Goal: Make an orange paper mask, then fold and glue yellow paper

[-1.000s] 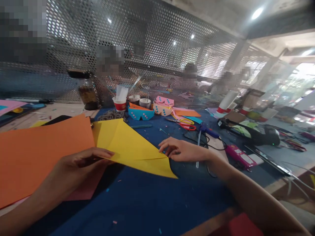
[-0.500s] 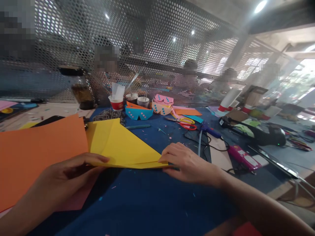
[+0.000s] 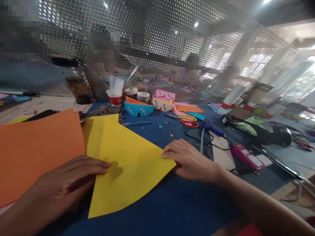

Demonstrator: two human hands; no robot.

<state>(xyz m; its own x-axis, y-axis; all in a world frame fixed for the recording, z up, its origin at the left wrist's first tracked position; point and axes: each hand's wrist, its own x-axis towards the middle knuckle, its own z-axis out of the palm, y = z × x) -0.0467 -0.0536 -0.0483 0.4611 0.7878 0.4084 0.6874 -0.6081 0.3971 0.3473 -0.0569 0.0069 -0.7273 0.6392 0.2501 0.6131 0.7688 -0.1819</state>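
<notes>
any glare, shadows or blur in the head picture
Head view: a soft shadow lies on the yellow paper beside the left hand; head view: daylight washes out the right edge; head view: small lights glint through the perforated screen, figures behind it hazy.

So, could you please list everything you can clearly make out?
yellow paper: count unclear, yellow, front
orange sheet: one, orange, left
dotted cutouts: several, blue, peach, pink, back
cups: several, red and white, back
jar: one, dark lid, back left
cord: one tangle, grey, before cups
teal stick: one, teal, centre
scissors: count unclear, red, yellow, centre
glue gun: one, blue, centre right
magenta box: one, magenta, right
black device: one, black, right
mesh screen: one, grey, back
tabletop: one, blue, beneath
left hand: one, on yellow paper
right hand: one, at paper's right corner
</notes>
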